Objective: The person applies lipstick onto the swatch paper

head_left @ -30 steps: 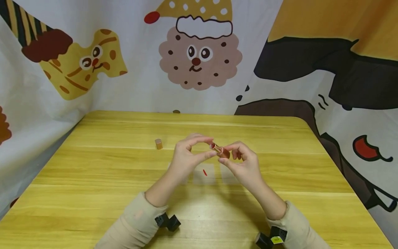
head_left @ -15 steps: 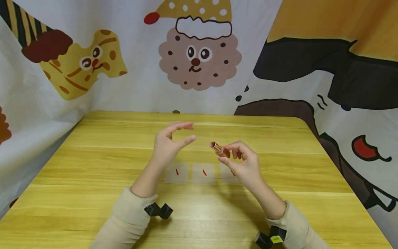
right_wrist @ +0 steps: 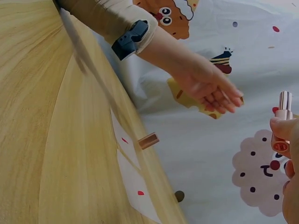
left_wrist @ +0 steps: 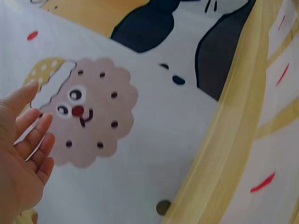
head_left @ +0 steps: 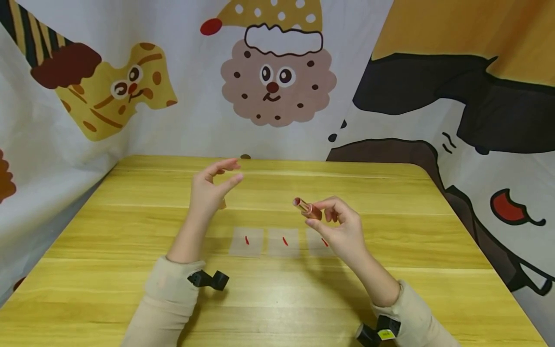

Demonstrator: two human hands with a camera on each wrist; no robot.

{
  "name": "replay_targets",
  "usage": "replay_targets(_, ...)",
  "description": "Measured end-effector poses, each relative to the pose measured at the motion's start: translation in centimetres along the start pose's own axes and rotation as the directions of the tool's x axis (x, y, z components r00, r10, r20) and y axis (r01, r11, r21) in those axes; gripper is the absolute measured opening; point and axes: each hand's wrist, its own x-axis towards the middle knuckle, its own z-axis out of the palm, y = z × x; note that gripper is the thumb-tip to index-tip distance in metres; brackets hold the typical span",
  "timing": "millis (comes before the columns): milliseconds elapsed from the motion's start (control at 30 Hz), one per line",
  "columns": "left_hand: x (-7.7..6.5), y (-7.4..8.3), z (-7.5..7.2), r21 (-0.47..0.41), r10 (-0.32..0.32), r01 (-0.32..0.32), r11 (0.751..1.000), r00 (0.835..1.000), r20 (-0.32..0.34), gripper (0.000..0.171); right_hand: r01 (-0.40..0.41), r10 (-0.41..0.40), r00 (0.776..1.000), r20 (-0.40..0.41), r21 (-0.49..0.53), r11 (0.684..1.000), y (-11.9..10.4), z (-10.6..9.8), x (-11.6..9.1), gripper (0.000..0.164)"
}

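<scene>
My right hand [head_left: 342,230] pinches a rose-gold lipstick tube [head_left: 307,209] between thumb and fingers, its uncapped end tilted up to the left. In the right wrist view the lipstick [right_wrist: 284,112] shows at the right edge, with the thumb against it. My left hand [head_left: 209,190] is raised over the table's left half, holding nothing, with thumb and fingers spread apart. Behind it, mostly hidden in the head view, is the lipstick cap [head_left: 223,205]. The right wrist view shows this copper-coloured cap [right_wrist: 149,141] standing on the table, apart from the left hand.
Three pale paper squares lie in a row on the wooden table [head_left: 277,299], each with a red stroke: a left one [head_left: 256,248], a middle one [head_left: 275,248] and a right one [head_left: 313,248], partly behind the right hand. A printed curtain [head_left: 182,130] hangs behind the table.
My left hand has moved away from the lipstick, leftward and toward the table's far side, and now blocks most of the cap. My right hand still holds the lipstick in nearly the same place.
</scene>
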Motion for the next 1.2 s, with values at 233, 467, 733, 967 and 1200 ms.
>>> replay_targets(233,-0.1,0.2,-1.3,0.074,-0.118,0.115,0.991,0.992,0.04,0.033,-0.01,0.01,1.0,0.007,-0.006,1.0,-0.1,-0.1,0.0,0.028)
replay_targets(467,0.0,-1.7,-2.8,0.125,-0.185,0.18,0.976,0.982,0.029,0.036,-0.015,0.016,1.0,0.011,-0.014,1.0,-0.1,-0.1,0.0,0.027)
replay_targets(733,0.4,-6.5,-4.4,0.156,-0.218,0.212,0.965,0.976,0.026,0.04,0.001,-0.001,1.0,0.009,-0.01,1.0,-0.1,0.0,0.0,0.028)
replay_targets(967,0.2,-8.3,-5.2,0.194,-0.257,0.243,0.951,0.965,0.051,0.039,0.017,-0.016,1.0,0.011,-0.01,1.0,-0.1,-0.1,0.1,0.029)
replay_targets(1200,-0.1,-9.9,-5.8,0.218,-0.32,0.293,0.931,0.942,0.099,0.039,0.002,-0.001,1.0,0.018,-0.037,0.999,0.0,-0.1,0.1,0.028)
